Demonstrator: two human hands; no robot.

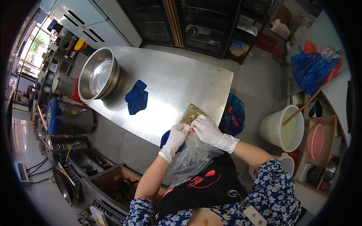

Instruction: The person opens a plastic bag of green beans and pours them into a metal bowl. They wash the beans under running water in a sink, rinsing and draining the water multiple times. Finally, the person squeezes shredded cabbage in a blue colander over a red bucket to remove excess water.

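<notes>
A clear plastic bag point(193, 111) with chopped yellow-green food in its bottom lies on the near right edge of the steel table point(173, 75). Both my hands wear white gloves. My left hand point(176, 138) pinches the gathered neck of the bag from the left. From the right, my right hand point(208, 132) closes on the same neck, its fingertips touching the left ones. Between the fingertips a small red band point(191, 129) shows at the neck; its exact shape is partly hidden. The loose upper part of the bag spreads toward my black apron point(222, 173).
Nested steel bowls point(98, 73) and a crumpled dark blue cloth point(136, 97) sit on the table. Right of it are a blue bag point(233, 115) and a white bucket point(277, 126) with a wooden stick. Pots point(71, 116) and a counter stand at left.
</notes>
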